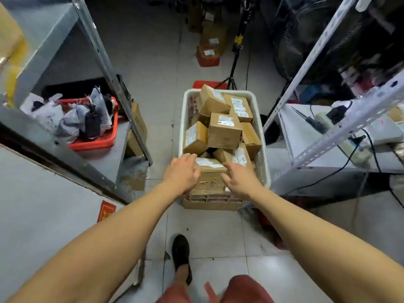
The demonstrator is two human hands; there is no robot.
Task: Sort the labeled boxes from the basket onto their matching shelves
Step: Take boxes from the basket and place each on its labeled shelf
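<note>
Now both my hands reach into the white basket (261, 136), left hand (180, 172) and right hand (238, 179) each with a loose, open grip flanking the nearest labeled box (209, 169), fingers touching its sides, more boxes (224, 130) piled just beyond.

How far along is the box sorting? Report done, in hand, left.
Done: no sorted box shows. In hand: left hand and right hand flank the nearest labeled brown cardboard box in the white plastic basket; grip unclear. Left: the basket's whole pile.
</note>
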